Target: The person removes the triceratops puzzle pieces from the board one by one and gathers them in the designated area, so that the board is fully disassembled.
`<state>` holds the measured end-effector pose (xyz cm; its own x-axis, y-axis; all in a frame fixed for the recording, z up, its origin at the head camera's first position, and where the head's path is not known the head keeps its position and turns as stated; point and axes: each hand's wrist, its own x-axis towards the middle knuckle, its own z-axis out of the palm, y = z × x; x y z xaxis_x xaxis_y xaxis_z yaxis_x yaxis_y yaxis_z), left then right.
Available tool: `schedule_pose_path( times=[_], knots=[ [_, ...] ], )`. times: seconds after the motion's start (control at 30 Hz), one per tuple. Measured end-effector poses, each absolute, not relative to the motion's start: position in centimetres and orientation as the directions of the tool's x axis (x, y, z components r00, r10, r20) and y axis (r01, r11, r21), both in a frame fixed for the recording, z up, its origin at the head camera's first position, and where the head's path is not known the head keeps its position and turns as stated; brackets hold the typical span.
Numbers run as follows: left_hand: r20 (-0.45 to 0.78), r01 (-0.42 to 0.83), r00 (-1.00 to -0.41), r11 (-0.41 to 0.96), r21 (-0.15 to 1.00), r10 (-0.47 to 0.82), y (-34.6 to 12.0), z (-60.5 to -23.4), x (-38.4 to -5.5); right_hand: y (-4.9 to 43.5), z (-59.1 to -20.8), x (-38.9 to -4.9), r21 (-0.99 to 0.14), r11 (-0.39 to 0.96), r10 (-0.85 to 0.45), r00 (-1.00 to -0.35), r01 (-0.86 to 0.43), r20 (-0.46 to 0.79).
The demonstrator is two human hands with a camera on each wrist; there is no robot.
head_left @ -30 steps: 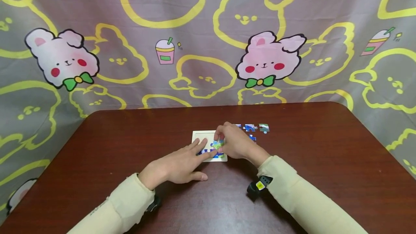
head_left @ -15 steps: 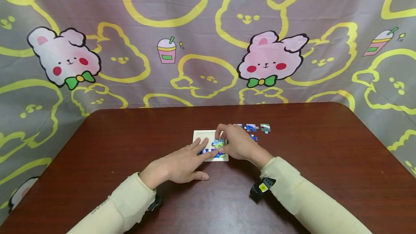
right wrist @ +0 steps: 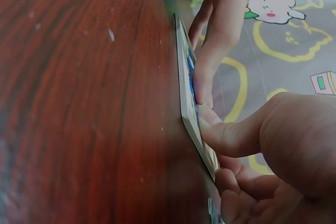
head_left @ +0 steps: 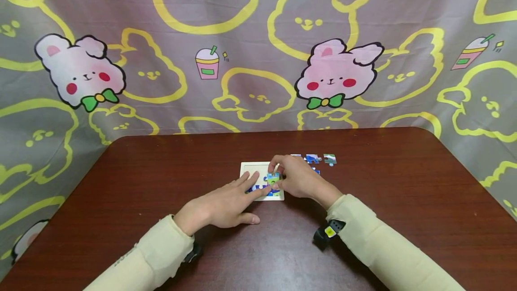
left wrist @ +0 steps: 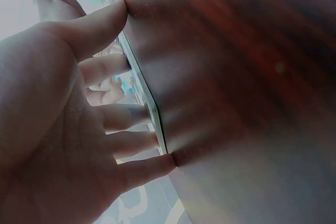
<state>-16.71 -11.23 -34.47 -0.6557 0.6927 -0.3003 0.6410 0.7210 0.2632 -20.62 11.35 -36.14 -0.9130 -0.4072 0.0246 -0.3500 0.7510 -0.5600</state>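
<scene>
A shallow pale puzzle tray [head_left: 252, 168] lies flat on the table. Blue puzzle pieces [head_left: 254, 188] sit along its near side, partly covered by fingers. My left hand [head_left: 224, 203] rests on the tray with fingers spread and fairly straight, its thumb out on the tabletop; in the left wrist view those fingers [left wrist: 131, 116] reach over the tray's edge. My right hand [head_left: 299, 176] holds a green-and-blue puzzle piece [head_left: 273, 178] between thumb and index finger at the tray's right side. The right wrist view shows the right thumb [right wrist: 226, 135] down on the tray, close to a left fingertip.
Several loose puzzle pieces [head_left: 312, 159] lie on the table behind the right hand, some half hidden by it. The dark brown table [head_left: 161, 165] extends to both sides. A patterned curtain [head_left: 250, 48] hangs behind its far edge.
The right wrist and sleeve have shifted slightly to the right, while the fingertips stay at the same piece. The left hand keeps its place on the tray.
</scene>
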Motion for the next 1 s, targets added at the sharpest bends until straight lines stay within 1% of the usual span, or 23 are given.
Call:
schedule_pose_path(
  times=[0.23, 0.47, 0.57, 0.8, 1.0],
  knots=[
    [-0.32, 0.63, -0.657, 0.73, 0.264, 0.683, -11.1, -34.4, -16.7, 11.8, -36.1, -20.8, -0.544, 0.755, -0.418, -0.908, -0.366, 0.03],
    [-0.326, 0.627, -0.656, 0.732, 0.267, 0.681, -11.0, -34.4, -16.8, 11.9, -35.6, -20.5, -0.444, 0.77, -0.476, -0.876, -0.457, 0.077],
    [-0.324, 0.626, -0.657, 0.732, 0.269, 0.681, -11.0, -34.4, -16.7, 11.9, -35.5, -20.5, -0.42, 0.768, -0.497, -0.863, -0.484, 0.086],
    [-0.325, 0.628, -0.656, 0.731, 0.266, 0.681, -11.1, -34.4, -16.7, 12.5, -35.5, -20.4, -0.435, 0.759, -0.5, -0.862, -0.484, 0.086],
    [-0.333, 0.623, -0.657, 0.736, 0.266, 0.676, -11.1, -34.3, -16.6, 13.9, -35.6, -20.2, -0.514, 0.723, -0.482, -0.87, -0.462, 0.104]
  ],
)
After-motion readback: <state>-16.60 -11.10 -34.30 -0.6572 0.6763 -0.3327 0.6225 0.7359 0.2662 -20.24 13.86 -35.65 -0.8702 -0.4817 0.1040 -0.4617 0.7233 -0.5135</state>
